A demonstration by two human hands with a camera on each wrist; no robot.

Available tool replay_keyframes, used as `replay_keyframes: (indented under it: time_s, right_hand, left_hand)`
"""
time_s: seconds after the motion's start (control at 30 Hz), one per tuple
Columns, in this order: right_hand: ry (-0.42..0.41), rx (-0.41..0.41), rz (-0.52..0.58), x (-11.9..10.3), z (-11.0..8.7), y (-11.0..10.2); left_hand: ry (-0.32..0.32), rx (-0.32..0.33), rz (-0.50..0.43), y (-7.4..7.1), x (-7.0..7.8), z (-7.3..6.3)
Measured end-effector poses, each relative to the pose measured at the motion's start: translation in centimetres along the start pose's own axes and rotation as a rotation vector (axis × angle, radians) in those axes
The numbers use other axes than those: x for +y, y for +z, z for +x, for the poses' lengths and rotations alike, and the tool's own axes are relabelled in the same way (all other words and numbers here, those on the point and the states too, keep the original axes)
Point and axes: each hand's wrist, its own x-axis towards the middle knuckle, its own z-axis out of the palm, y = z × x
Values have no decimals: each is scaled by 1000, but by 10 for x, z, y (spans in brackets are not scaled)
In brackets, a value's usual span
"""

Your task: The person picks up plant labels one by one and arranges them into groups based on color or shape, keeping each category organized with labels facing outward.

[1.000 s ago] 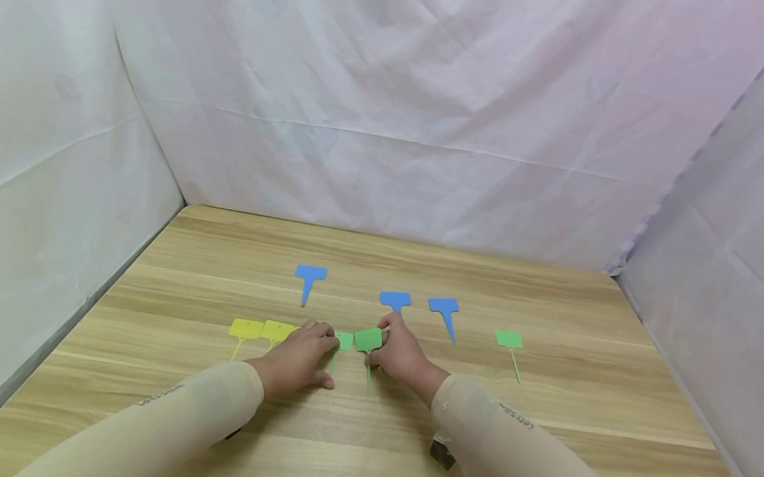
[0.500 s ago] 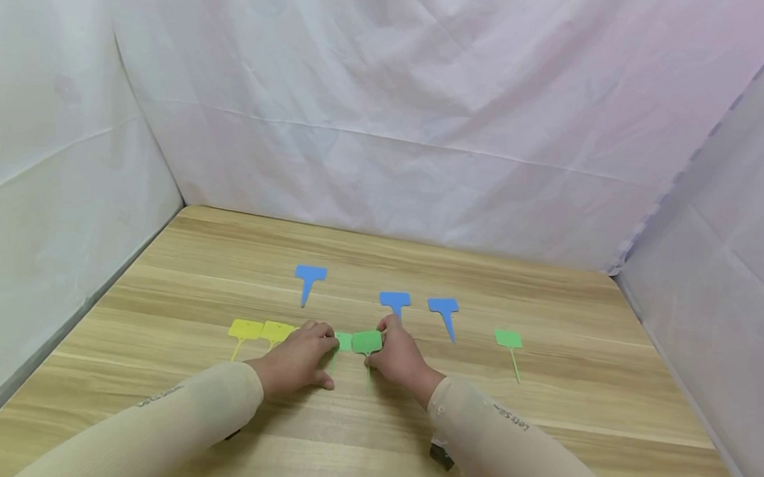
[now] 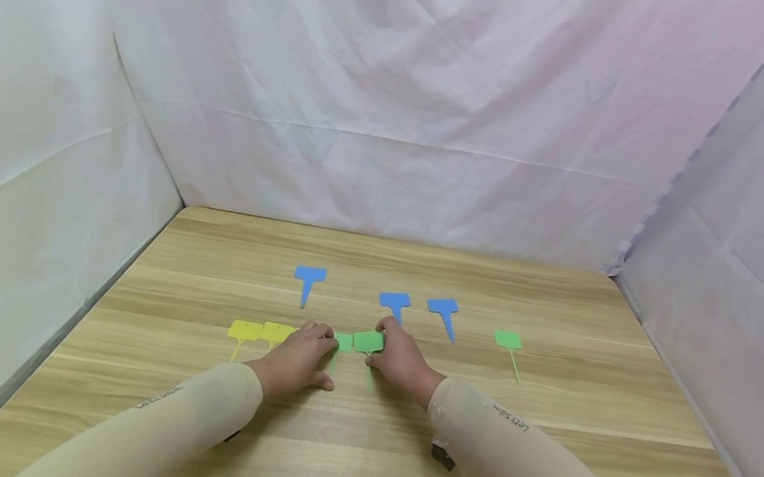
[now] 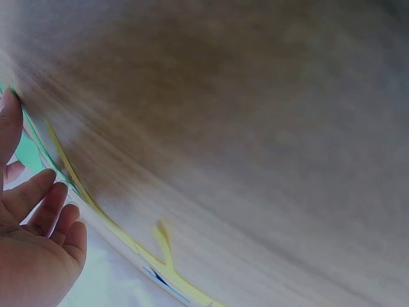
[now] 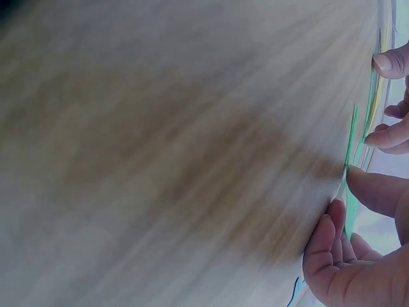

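Note:
In the head view my right hand (image 3: 402, 356) pinches a green plant label (image 3: 368, 341) by its right edge, its thin stem pointing toward me. Thumb and fingers meet that label (image 5: 349, 204) in the right wrist view as well. Just left of it lies a second, lighter green label (image 3: 344, 342), a narrow gap between the two heads. My left hand (image 3: 301, 359) rests over this one with loosely bent fingertips on its left part, hiding some of it. Beyond the left hand, two yellow labels (image 3: 244, 329) lie in the same row, the nearer partly covered.
Behind the row lie three blue T-shaped labels, at left (image 3: 310, 272), in the middle (image 3: 394, 299) and right of it (image 3: 443, 305). Another green label (image 3: 508, 340) lies far right. White cloth (image 3: 389, 142) walls the wooden table (image 3: 539, 460) at back and sides.
The right hand's green label moved left against its neighbour, then shifted slightly right, leaving a narrow gap again. The left hand stays in place.

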Motion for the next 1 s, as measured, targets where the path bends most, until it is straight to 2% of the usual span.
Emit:
replay_keyframes:
  time_s: [0.47,1.0]
  right_hand:
    - [-18,15,-17,2,1,-1]
    - [16,-3,-52,2,1,0]
  left_hand:
    - [-9,2,-11,0,1,-2]
    - [-19,-7,-8,-1,2,-1]
